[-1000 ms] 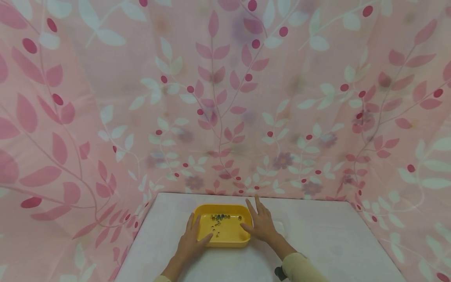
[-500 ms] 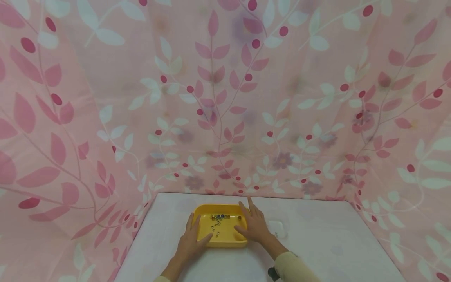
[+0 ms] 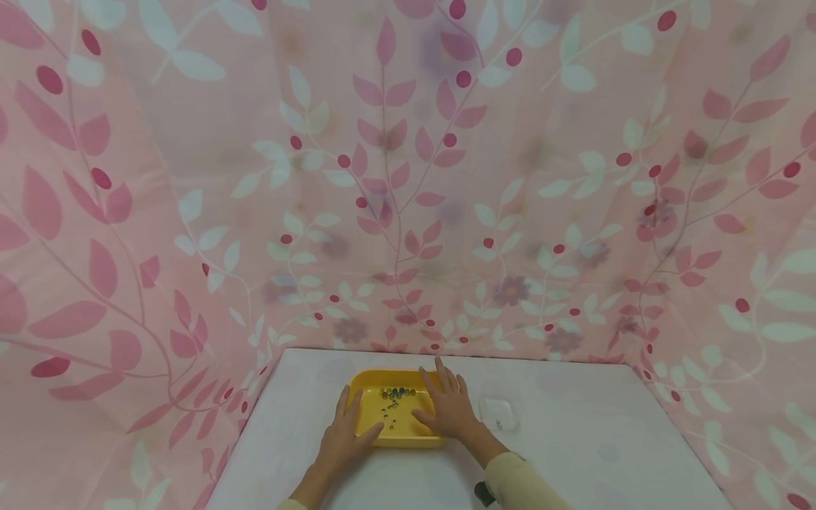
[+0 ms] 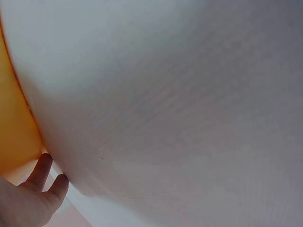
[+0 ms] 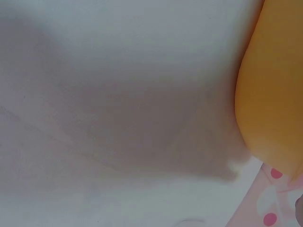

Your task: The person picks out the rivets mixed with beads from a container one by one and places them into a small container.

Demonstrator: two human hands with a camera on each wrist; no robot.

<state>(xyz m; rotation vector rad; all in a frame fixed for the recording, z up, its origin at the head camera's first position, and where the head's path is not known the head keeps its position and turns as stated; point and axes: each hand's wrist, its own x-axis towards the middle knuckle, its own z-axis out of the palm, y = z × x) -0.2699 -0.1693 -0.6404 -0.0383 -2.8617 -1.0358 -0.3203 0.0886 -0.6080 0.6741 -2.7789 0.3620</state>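
Right hand [image 3: 451, 411] moved toward 9 o'clock, spread wide like left hand [image 3: 346, 428]; yellow tray [image 3: 409, 431] probably light, stiff; grip at 3, 9.

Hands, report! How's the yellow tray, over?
Left hand at left end of yellow tray; right hand at right end. Beads inside. Clear dish apart, seemingly not blocking.

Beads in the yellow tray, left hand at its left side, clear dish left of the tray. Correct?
One slip: the clear dish is right of the yellow tray, as the head view shows. The rest holds: beads in the tray, left hand at its left side.
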